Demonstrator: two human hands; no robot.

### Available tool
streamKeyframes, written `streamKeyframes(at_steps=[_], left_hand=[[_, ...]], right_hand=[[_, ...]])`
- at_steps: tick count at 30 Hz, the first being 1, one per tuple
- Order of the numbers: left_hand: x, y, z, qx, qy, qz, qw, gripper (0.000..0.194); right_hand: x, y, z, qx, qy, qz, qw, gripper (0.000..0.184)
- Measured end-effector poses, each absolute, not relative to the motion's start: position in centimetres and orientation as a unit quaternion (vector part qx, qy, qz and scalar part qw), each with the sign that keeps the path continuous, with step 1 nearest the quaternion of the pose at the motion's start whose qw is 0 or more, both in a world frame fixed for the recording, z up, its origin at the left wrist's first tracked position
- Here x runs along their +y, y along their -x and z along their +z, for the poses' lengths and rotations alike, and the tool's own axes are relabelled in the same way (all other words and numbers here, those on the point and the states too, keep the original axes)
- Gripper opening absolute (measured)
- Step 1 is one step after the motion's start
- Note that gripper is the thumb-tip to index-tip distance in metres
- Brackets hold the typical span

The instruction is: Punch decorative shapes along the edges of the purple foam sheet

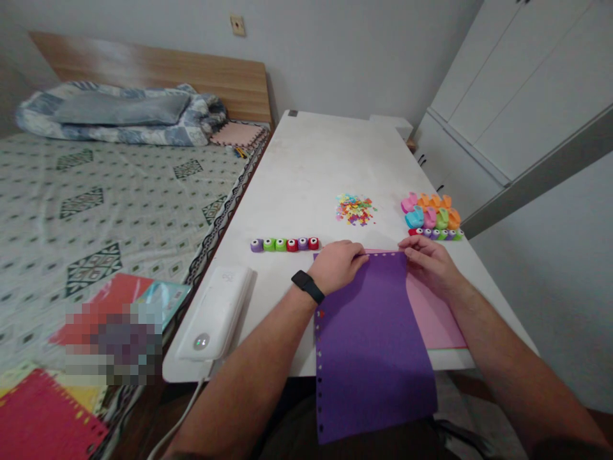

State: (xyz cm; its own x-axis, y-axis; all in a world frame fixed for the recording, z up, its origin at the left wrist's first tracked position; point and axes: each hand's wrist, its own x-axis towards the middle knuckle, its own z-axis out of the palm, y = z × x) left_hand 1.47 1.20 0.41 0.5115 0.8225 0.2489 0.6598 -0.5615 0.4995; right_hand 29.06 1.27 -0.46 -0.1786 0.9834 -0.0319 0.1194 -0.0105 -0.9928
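A purple sheet (371, 345) hangs over the table's front edge, with small shaped holes punched down its left side and along its top. My left hand (341, 263), wearing a black wristband, pinches the sheet's top edge near the middle. At the top right corner, the fingers of my right hand (426, 259) are closed on the same sheet. Under it lies a pink sheet (433, 313), partly covered. Just left of my left hand stands a row of small craft punches (286, 244) in purple, green and red.
Colourful paper cutouts (354, 209) are heaped mid-table. Larger punches (431, 214) are grouped at the right. A white device (218, 313) with a cable stands at the table's left front. More punched sheets (45, 418) lie on the bed (138, 211) at left.
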Motion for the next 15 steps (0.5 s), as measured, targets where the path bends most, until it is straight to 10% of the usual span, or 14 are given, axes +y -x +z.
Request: streamKeyframes(at_steps=[5,15], left_hand=[[1.2,-1.5,0.0,0.446,-0.851,0.227,0.163,0.029],[1.1,-1.9,-0.6,0.456,-0.841,0.246,0.153,0.033]], right_hand=[[4.3,-26.3,3.4,-0.694,0.480,0.323,0.428,0.031],[6.6,-8.7,8.9,-0.907,0.321,0.201,0.185,0.026]])
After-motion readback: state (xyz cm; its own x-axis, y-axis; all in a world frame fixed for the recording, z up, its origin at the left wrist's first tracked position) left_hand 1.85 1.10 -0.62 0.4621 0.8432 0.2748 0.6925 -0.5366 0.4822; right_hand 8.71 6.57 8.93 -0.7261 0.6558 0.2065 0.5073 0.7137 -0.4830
